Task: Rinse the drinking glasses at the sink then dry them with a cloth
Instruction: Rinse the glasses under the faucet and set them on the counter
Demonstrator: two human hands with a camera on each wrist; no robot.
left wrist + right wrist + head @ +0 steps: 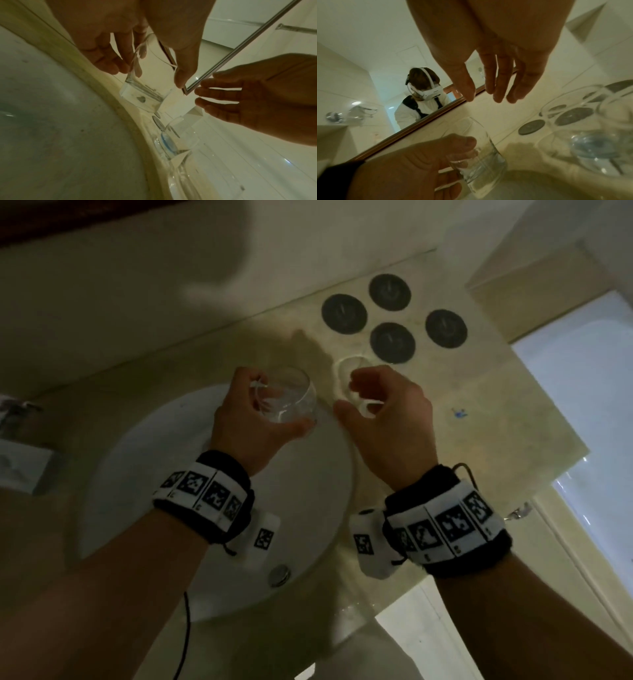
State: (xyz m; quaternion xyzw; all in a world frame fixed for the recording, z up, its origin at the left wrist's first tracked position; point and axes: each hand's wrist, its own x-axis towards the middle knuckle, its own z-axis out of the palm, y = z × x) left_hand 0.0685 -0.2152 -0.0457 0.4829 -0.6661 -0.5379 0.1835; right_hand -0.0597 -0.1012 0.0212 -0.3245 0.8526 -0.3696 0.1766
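Observation:
My left hand (270,412) grips a clear drinking glass (291,398) and holds it tilted over the far rim of the white sink (154,474). Thumb and fingers wrap the glass (150,83) near its thick base, also seen in the right wrist view (477,155). My right hand (373,402) hovers just right of it with relaxed fingers (498,88) and holds nothing. Under that hand a second clear glass (346,371) stands on the beige counter (496,422), close to the sink's edge (181,135). No cloth is in view.
Several dark round coasters (392,342) lie on the counter behind the standing glass. A chrome tap (17,412) sits at the sink's left. A framed mirror (419,121) runs along the back wall. A white bathtub (582,371) lies beyond the counter's right edge.

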